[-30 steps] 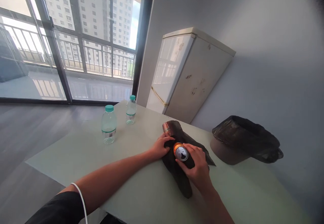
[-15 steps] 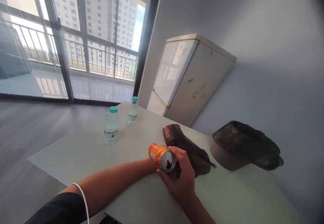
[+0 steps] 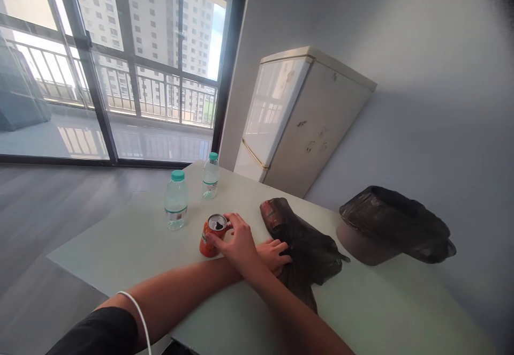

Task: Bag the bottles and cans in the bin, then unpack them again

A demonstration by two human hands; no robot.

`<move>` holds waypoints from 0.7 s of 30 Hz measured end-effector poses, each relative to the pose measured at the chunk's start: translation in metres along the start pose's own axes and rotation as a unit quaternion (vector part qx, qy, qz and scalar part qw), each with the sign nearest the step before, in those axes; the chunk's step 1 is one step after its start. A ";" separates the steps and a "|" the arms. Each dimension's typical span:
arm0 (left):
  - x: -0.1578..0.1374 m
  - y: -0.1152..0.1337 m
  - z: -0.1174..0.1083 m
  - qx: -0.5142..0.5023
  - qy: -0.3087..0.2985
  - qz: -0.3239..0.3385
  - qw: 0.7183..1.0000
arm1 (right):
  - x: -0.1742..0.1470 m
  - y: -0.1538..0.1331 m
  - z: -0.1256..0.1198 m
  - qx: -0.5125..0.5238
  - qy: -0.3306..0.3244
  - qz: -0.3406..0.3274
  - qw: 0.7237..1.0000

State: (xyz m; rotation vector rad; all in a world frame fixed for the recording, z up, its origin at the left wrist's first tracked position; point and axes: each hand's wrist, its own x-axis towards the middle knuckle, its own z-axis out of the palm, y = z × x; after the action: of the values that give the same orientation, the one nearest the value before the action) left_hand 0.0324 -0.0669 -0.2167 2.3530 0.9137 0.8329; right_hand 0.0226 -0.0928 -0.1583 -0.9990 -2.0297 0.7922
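Note:
My right hand [image 3: 240, 243] crosses over my left forearm, its thumb and fingers round an orange soda can [image 3: 209, 240]. The can stands upright on the table, its opened top facing up. Beyond the crossing, my left hand [image 3: 274, 254] lies at the near side of a thin black plastic bag [image 3: 307, 242], fingers curled on its plastic; part of this hand is hidden behind my right wrist. Something reddish, like another can, shows through the bag's far end.
Two clear bottles with green caps, a nearer bottle [image 3: 175, 202] and a farther bottle [image 3: 210, 177], stand left of the can on the pale table [image 3: 120, 237]. A bin lined with a black bag [image 3: 367, 245] is at the right by the wall. Behind stands a white fridge [image 3: 313, 114].
My right hand has carried the can left, from tilted above the bag to upright on the table. My left hand, hidden before, now shows at the bag.

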 end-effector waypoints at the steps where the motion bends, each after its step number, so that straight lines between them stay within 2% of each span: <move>1: 0.000 -0.001 0.001 0.009 -0.007 0.019 1.000 | -0.001 -0.001 0.001 0.000 -0.009 0.002 1.000; 4: 0.000 -0.004 0.004 0.021 0.005 0.030 0.999 | -0.004 -0.004 0.003 -0.009 -0.032 0.013 0.999; 9: 0.000 -0.006 0.005 0.051 -0.001 0.039 0.998 | -0.006 -0.010 0.002 -0.040 -0.014 0.021 0.999; 14: 0.002 -0.002 -0.004 0.121 -0.055 -0.006 0.991 | -0.002 -0.007 -0.002 -0.078 0.012 0.047 0.996; 17: 0.003 0.000 -0.009 0.137 -0.080 -0.009 0.987 | 0.001 -0.005 -0.002 -0.066 -0.002 0.053 0.996; 19: 0.003 0.001 -0.007 0.134 -0.070 0.001 0.988 | -0.001 -0.006 -0.005 -0.070 -0.003 0.058 0.996; 21: 0.005 0.001 -0.002 0.120 -0.031 -0.014 0.992 | -0.007 -0.008 -0.015 -0.107 0.010 0.053 0.993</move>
State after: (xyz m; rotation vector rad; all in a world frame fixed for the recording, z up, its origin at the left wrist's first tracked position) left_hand 0.0342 -0.0638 -0.2125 2.5483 1.0702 0.6667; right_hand 0.0348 -0.0990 -0.1464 -1.2376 -2.0906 0.6256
